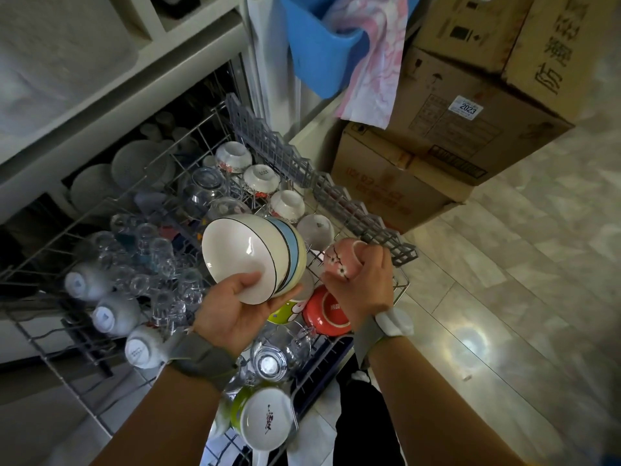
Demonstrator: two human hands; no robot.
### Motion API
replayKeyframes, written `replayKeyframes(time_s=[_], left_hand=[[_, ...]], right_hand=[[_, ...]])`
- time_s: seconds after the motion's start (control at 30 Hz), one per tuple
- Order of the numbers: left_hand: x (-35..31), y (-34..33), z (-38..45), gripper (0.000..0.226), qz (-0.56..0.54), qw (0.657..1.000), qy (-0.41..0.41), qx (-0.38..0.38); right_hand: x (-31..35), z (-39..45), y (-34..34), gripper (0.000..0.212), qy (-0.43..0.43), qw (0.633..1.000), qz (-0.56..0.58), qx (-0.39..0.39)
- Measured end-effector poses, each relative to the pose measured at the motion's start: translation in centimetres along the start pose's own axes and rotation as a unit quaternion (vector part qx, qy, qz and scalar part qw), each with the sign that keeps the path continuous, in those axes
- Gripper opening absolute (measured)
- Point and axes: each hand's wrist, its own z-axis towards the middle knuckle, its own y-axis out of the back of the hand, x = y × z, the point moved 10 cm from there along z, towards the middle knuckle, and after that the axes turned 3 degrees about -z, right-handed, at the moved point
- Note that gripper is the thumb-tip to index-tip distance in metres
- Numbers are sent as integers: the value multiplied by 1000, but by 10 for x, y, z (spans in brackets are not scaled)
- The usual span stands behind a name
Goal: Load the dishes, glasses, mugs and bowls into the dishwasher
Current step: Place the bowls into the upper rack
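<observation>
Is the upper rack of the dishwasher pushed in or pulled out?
Pulled out. The rack reaches well past the dishwasher opening, and its glasses and bowls lie in open view below both hands.

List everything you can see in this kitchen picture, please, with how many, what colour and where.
Stacked bowls: several nested, white, blue and cream, held above the rack.
Pink cup: one, flower pattern, in the right hand.
Rack: one, grey wire, pulled out of the dishwasher.
Glasses: many, clear, upside down, rack's left and middle.
White bowls: a row, upside down, rack's far side.
Red bowl: one, near the right wrist.
Cardboard boxes: several, brown, stacked on the floor at right.
Blue cloth: one, hanging at top.
Left hand: grips the stack.
Right hand: closed on the cup.
</observation>
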Motion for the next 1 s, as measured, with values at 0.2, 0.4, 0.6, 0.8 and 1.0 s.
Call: replayKeyframes(time_s=[0.2, 0.4, 0.6, 0.8, 1.0], left_hand=[[-8, -7, -1, 62, -12, 1000, -14, -2], [-38, 4, -9, 54, -17, 998, -56, -26], [-102, 23, -49, 54, -28, 987, -151, -56], [-146, 86, -105, 53, -48, 974, -206, -78], [-185, 126, -155, 42, -56, 962, -250, -92]], right_hand=[[15, 8, 6, 57, -17, 999, 40, -32], [77, -15, 27, 57, 174, 980, 66, -66], [157, -43, -3, 78, 250, 962, 102, 51], [190, -94, -41, 78, 323, 931, 93, 144], [262, -140, -106, 76, 448, 862, -1, 239]])
